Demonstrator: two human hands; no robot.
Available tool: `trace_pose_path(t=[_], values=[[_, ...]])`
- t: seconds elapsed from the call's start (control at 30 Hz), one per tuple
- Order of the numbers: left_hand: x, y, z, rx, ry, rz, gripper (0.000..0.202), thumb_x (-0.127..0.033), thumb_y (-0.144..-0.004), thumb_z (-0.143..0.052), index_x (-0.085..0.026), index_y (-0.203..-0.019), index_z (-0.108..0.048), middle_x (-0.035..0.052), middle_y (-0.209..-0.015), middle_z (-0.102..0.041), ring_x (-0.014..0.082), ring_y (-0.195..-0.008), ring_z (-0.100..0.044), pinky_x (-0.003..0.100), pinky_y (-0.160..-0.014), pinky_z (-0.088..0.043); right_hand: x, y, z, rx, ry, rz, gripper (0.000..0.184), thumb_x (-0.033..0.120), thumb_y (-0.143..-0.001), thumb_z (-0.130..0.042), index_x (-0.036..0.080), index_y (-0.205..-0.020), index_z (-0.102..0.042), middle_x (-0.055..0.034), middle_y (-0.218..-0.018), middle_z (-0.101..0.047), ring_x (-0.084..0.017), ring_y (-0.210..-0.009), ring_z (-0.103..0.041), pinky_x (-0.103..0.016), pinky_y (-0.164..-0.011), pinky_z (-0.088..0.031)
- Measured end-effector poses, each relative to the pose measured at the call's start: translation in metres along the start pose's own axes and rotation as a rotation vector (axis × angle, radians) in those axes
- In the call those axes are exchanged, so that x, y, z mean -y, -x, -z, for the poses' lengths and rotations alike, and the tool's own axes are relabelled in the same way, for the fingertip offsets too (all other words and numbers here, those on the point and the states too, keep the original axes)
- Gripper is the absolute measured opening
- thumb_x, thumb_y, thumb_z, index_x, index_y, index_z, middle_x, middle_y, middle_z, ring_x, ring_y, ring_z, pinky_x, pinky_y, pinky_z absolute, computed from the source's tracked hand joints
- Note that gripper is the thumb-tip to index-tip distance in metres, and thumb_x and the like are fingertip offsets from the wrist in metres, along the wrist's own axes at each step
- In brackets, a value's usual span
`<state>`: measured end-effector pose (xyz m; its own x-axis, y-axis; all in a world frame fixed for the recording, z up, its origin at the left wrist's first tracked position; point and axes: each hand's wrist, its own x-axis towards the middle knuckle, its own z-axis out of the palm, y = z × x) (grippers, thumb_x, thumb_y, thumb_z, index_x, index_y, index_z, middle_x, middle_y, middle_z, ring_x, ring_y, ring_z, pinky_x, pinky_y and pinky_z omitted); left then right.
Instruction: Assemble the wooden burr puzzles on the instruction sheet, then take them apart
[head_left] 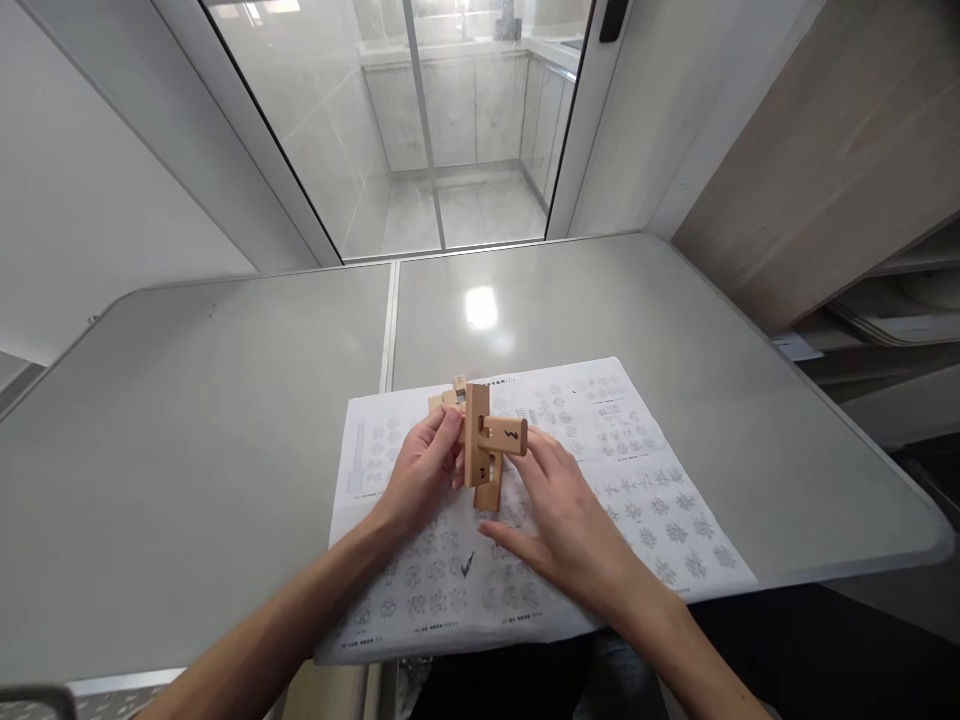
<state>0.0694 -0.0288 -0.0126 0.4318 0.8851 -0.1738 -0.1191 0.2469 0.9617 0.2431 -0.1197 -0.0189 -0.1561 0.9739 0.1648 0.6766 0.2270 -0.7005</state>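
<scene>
Interlocked wooden pieces [477, 450] above a printed sheet [592, 390]
The left hand [421, 455] has its grip around the pieces' left side; the right hand's [564, 505] grip is wide, fingertips beside them. Behind, small wooden blocks [448, 399] sit near the sheet's far edge, on the worktop [225, 420].

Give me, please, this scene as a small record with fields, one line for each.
Left grip: holds the wooden assembly
Right grip: open beside it, thumb apart from the fingers; contact unclear
Assembly: crossed wooden pieces, slots and black marks visible
Behind it: small wooden blocks, partly hidden
Under the work: paper sheet with printed diagrams
Surface: grey table
Beyond the table: glass door
</scene>
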Motion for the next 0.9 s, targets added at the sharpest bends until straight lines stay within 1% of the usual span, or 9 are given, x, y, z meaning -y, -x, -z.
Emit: trace_pose_path(t=[0.07, 0.13, 0.3, 0.4, 0.5, 0.53, 0.67, 0.77, 0.9], values=[[0.001, 0.000, 0.000, 0.004, 0.008, -0.003, 0.048, -0.064, -0.099, -0.059, -0.019, -0.083, -0.054, -0.0064, -0.064, -0.043, 0.0078, -0.051, -0.039, 0.020, -0.051, -0.038, -0.002, -0.004, -0.006, 0.022, 0.044, 0.006, 0.084, 0.030, -0.091, -0.077, 0.032, -0.160, -0.030, -0.0103, -0.165, -0.041, -0.037, -0.159, -0.026, -0.063, -0.125, -0.037], [0.001, 0.000, 0.001, 0.015, 0.010, -0.012, 0.046, -0.062, -0.100, -0.058, -0.019, -0.085, -0.055, -0.0066, -0.063, -0.044, 0.0077, -0.051, -0.039, 0.020, -0.051, -0.038, -0.003, -0.007, -0.009, 0.031, 0.055, 0.006, 0.081, 0.031, -0.092, -0.076, 0.032, -0.160, -0.031, -0.0103, -0.163, -0.044, -0.038, -0.159, -0.027, -0.065, -0.124, -0.037], [0.001, 0.002, -0.002, 0.031, -0.082, -0.074, 0.039, -0.057, -0.104, -0.055, -0.020, -0.092, -0.054, -0.0068, -0.065, -0.047, 0.0083, -0.051, -0.043, 0.020, -0.050, -0.038, -0.009, -0.010, 0.004, -0.029, 0.044, -0.060, 0.058, 0.036, -0.088, -0.079, 0.026, -0.140, -0.054, -0.0127, -0.139, -0.063, -0.038, -0.134, -0.057, -0.062, -0.110, -0.052], [0.004, 0.004, -0.005, 0.054, -0.160, -0.121, 0.037, -0.056, -0.106, -0.052, -0.021, -0.098, -0.054, -0.0068, -0.065, -0.048, 0.0090, -0.051, -0.045, 0.022, -0.050, -0.039, -0.022, -0.007, 0.026, -0.165, 0.021, -0.191, 0.054, 0.047, -0.089, -0.078, 0.026, -0.134, -0.057, -0.0123, -0.132, -0.067, -0.036, -0.124, -0.064, -0.062, -0.104, -0.054], [0.008, 0.007, -0.006, 0.112, -0.231, -0.136, 0.035, -0.054, -0.107, -0.048, -0.020, -0.102, -0.055, -0.0062, -0.066, -0.049, 0.0095, -0.052, -0.046, 0.022, -0.051, -0.039, -0.031, -0.001, 0.049, -0.421, 0.013, -0.365, 0.061, 0.058, -0.084, -0.080, 0.023, -0.130, -0.061, -0.0150, -0.133, -0.066, -0.039, -0.123, -0.064, -0.062, -0.102, -0.054], [0.010, 0.008, -0.007, 0.133, -0.264, -0.142, 0.034, -0.053, -0.108, -0.047, -0.020, -0.103, -0.055, -0.0060, -0.066, -0.049, 0.0098, -0.053, -0.046, 0.023, -0.051, -0.039, -0.030, 0.001, 0.054, -0.453, -0.030, -0.404, 0.063, 0.060, -0.083, -0.080, 0.023, -0.130, -0.061, -0.0150, -0.133, -0.067, -0.038, -0.123, -0.064, -0.061, -0.102, -0.054], [0.013, 0.011, -0.006, 0.219, -0.439, -0.249, 0.028, -0.044, -0.110, -0.045, -0.019, -0.108, -0.056, -0.0031, -0.069, -0.057, 0.0109, -0.056, -0.050, 0.023, -0.055, -0.041, -0.014, 0.009, 0.062, -0.342, -0.246, -0.284, 0.065, 0.054, -0.083, -0.083, 0.029, -0.137, -0.057, -0.0111, -0.139, -0.065, -0.034, -0.125, -0.065, -0.052, -0.105, -0.056], [0.014, 0.013, -0.005, 0.274, -0.578, -0.342, 0.022, -0.038, -0.111, -0.045, -0.019, -0.110, -0.057, -0.0003, -0.075, -0.063, 0.0119, -0.060, -0.054, 0.024, -0.060, -0.042, 0.001, 0.011, 0.058, -0.266, -0.209, -0.180, 0.068, 0.051, -0.081, -0.085, 0.031, -0.140, -0.056, -0.0103, -0.141, -0.064, -0.034, -0.129, -0.063, -0.053, -0.108, -0.054], [0.015, 0.014, -0.005, 0.299, -0.663, -0.420, 0.014, -0.031, -0.110, -0.047, -0.020, -0.112, -0.056, -0.0003, -0.077, -0.067, 0.0134, -0.064, -0.058, 0.025, -0.064, -0.043, 0.008, 0.010, 0.057, -0.229, -0.151, -0.148, 0.066, 0.051, -0.083, -0.083, 0.030, -0.140, -0.056, -0.0106, -0.140, -0.064, -0.036, -0.128, -0.063, -0.055, -0.108, -0.055]])
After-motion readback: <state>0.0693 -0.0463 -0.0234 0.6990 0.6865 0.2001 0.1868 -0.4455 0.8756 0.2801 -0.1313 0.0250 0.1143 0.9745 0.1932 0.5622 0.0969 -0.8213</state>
